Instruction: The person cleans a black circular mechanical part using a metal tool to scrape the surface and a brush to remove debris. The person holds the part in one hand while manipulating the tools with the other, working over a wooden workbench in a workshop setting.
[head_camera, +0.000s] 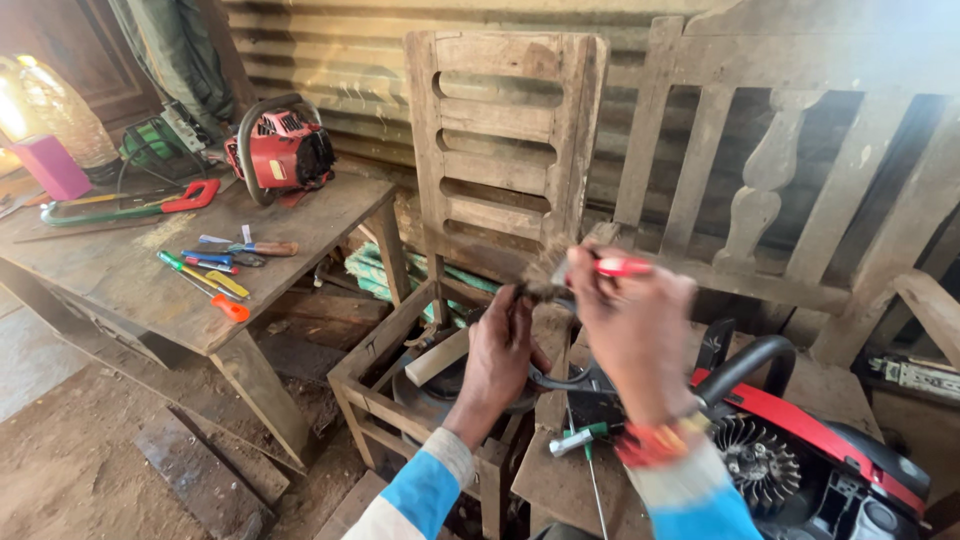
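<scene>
Head view: right hand (640, 325) grips red-handled brush (598, 268); left hand (500, 352) beside.

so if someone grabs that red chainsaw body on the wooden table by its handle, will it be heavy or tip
The red chainsaw body looks fairly heavy for its size, a dense engine block under a plastic cover. Its hoop handle arches over one side, so it may hang tilted when lifted. It sits broad on the wooden table, so a push would probably slide it rather than tip it.
</scene>
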